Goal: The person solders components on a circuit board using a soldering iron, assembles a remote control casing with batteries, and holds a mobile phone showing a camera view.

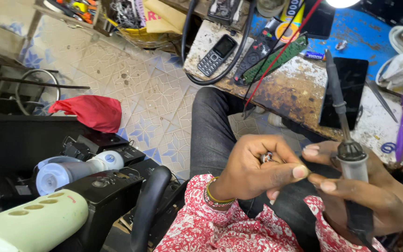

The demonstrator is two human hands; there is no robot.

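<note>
1. My left hand (pixel 253 170) is pinching a small metal part (pixel 267 157), its grip clamped on it over my lap.
2. My right hand (pixel 364 191) is wrapping its grip tight on a soldering iron (pixel 346 135), tip pointing up and away, likely to keep heat off the fingers.
3. Beyond, the desk (pixel 299 88) is carrying a grey keypad phone (pixel 216 54), a dark remote (pixel 257 51) and a green circuit strip (pixel 281 56).
</note>
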